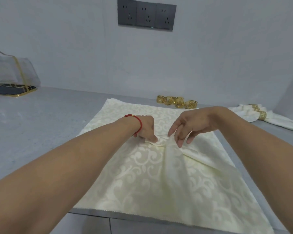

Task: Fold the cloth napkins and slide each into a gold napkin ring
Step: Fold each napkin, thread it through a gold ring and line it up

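**Both hands gather the napkin at its middle**

Left hand, with a red cord bracelet at the wrist, pinches a small fold of the cream napkin just left of the frame's centre, fingertips pressed down into the cloth. Right hand sits just beside it, its thumb and lower fingers pinching a raised ridge of the same cloth while the other fingers hang loosely spread above.

As for progress, two finished napkins lie at the right edge of the frame, each already through a gold band. A cluster of loose gold rings waits on the grey tabletop just beyond the far edge of the cloth, so several napkins seem to be left. This one looks to be at the very start of its fold: most of it lies flat and spread out, and no ring is near it yet.

The napkin fills the lower middle of the frame, its near hem hanging at the tabletop's front edge. It is pale cream with a woven scroll pattern, soft and thin, rising in long creases that run from the pinched centre toward the lower right.
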Available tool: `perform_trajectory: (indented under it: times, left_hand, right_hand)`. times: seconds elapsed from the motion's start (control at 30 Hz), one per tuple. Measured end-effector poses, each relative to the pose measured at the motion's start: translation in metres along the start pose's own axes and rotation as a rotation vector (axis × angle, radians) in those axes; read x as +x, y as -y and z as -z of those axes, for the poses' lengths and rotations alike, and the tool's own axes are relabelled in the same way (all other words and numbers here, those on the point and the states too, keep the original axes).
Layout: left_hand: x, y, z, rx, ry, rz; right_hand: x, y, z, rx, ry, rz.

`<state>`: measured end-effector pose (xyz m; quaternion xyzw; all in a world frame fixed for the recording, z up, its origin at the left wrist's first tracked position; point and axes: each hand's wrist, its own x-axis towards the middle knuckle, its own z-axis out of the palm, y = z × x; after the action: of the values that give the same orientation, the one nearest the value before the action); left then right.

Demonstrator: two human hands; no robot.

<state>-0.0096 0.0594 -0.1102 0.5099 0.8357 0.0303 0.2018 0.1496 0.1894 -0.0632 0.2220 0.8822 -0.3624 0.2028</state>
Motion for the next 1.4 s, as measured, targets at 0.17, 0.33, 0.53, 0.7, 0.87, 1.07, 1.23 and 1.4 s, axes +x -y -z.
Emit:
perform_trajectory:
  times: [0.17, 0.33, 0.53, 0.7, 0.87, 1.07, 1.23, 1.4]
  left_hand:
    - [0.004, 0.004, 0.001, -0.076, 0.031, 0.012]
    - [0.006, 0.014, 0.002, -0.197, 0.071, 0.038]
    - [0.009, 0.022, 0.0, -0.349, 0.108, -0.007]
    - [0.003, 0.021, 0.003, -0.386, 0.159, -0.015]
    - [0.003, 0.021, -0.001, -0.242, 0.102, -0.01]
    - [-0.001, 0.02, 0.002, -0.271, 0.104, -0.025]
    - [-0.003, 0.025, -0.003, -0.305, 0.036, -0.021]
    - [-0.007, 0.028, -0.016, -0.411, -0.092, -0.022]
  right_hand:
    - [0.02, -0.018, -0.011, -0.227, -0.221, 0.074]
    - [0.037, -0.029, -0.022, -0.162, -0.293, 0.137]
    - [0.046, -0.033, -0.029, -0.088, -0.359, 0.24]
    - [0.052, -0.029, -0.026, -0.189, -0.36, 0.2]
    - [0.048, -0.035, -0.026, -0.111, -0.451, 0.218]
    - [0.025, -0.046, -0.053, -0.14, -0.625, 0.39]
    - [0.029, -0.043, -0.069, -0.181, -0.59, 0.444]
    - [0.032, -0.039, -0.062, -0.077, -0.563, 0.35]
